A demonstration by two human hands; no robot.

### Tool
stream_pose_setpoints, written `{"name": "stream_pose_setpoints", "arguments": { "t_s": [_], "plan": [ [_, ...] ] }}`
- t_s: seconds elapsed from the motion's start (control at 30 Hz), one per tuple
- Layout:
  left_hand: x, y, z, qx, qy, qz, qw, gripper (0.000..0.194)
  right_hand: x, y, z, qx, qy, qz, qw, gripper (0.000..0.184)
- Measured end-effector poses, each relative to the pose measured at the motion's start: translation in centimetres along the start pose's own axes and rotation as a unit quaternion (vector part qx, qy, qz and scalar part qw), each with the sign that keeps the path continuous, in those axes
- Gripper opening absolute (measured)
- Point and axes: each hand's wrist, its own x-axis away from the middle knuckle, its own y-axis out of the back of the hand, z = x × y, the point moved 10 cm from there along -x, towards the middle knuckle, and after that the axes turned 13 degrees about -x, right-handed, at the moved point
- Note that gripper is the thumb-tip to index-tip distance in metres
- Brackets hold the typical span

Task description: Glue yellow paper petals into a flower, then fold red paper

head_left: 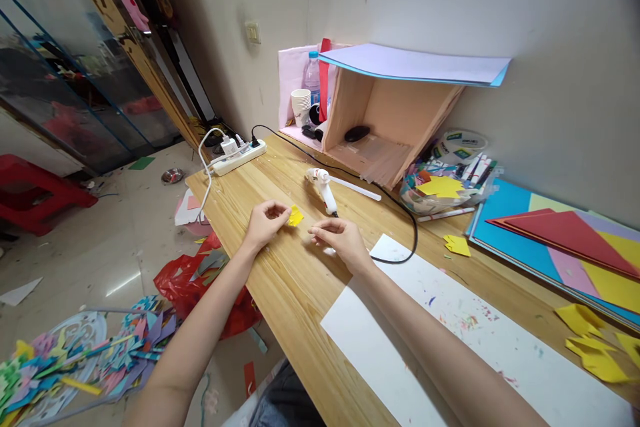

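Observation:
My left hand [267,225] pinches a small folded piece of yellow paper [295,215] between thumb and fingers, above the wooden table. A short way to the right, my right hand [340,240] is closed in a pinch; I cannot make out what, if anything, is in it. Just beyond both hands lies a white hot glue gun [323,190], its black cord [414,233] looping round to the right. A white sheet of paper [430,340] with coloured specks lies under my right forearm.
A white power strip [239,159] sits at the table's far left corner. An open cardboard box [395,113] stands against the wall. To the right are a tub of markers [440,180], coloured paper sheets [565,240] and yellow paper pieces [595,353]. A red bag [190,280] stands below the table's left edge.

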Motion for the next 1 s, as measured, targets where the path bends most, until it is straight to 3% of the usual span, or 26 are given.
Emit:
{"name": "stream_pose_setpoints", "arguments": {
  "t_s": [0.33,0.77,1.0],
  "plan": [
    [-0.05,-0.08,0.29,0.003,-0.002,0.001,1.0,0.028,-0.45,-0.3,0.04,-0.026,0.025,0.041,0.999,0.034],
    [-0.02,-0.22,0.26,0.006,0.002,0.007,1.0,0.027,0.26,0.64,0.48,0.014,0.033,-0.042,0.998,0.028],
    [-0.07,-0.19,0.3,0.011,0.006,0.004,1.0,0.026,-0.01,-0.24,0.62,-0.028,0.041,0.018,0.999,0.033]
  ]
}}
